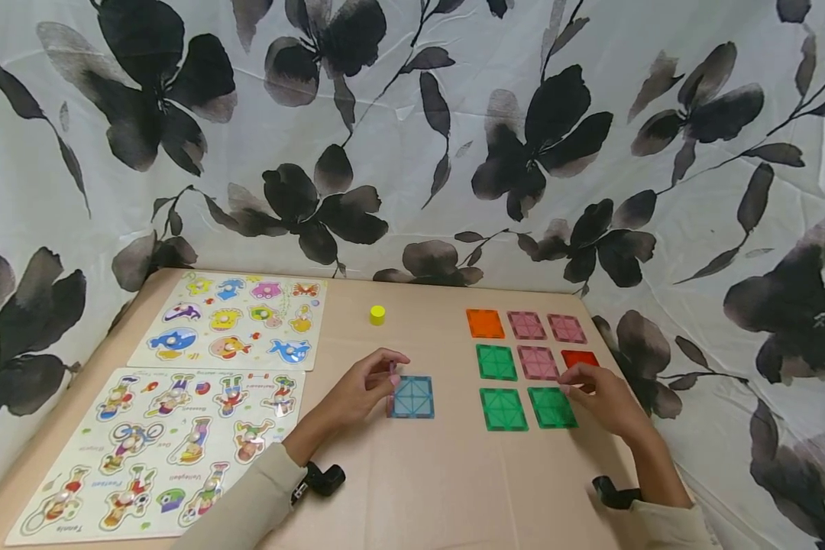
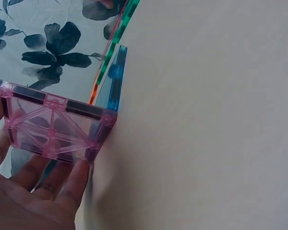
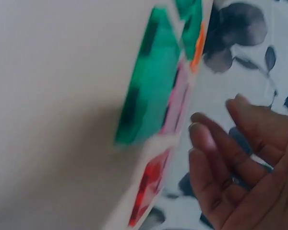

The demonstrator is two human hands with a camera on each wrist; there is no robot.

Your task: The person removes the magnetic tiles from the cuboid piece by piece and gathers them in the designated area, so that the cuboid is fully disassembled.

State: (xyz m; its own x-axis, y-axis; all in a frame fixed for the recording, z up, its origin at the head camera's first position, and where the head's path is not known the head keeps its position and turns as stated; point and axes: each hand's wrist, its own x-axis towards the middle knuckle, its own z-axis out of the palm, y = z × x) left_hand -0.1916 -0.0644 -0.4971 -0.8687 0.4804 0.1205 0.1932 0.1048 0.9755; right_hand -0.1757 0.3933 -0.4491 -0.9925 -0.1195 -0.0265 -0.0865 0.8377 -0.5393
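My left hand (image 1: 359, 391) pinches a clear pink magnetic tile (image 2: 53, 128) by its edges. In the left wrist view that tile stands on edge, close beside a blue magnetic tile; whether they touch I cannot tell. The blue tile (image 1: 413, 398) lies flat on the table, seen from above in the head view. My right hand (image 1: 606, 399), its fingers loosely bent and nothing between them, hovers near a red tile (image 1: 580, 358) and a green tile (image 1: 553, 408). The right wrist view is blurred, with the right hand (image 3: 249, 167) apart from the tiles.
More tiles lie in rows at the right: an orange tile (image 1: 485, 324), several pink ones and other green ones. A small yellow cylinder (image 1: 377, 315) stands toward the back. Two picture boards (image 1: 234, 359) cover the table's left side. A floral cloth (image 1: 412, 153) hangs behind.
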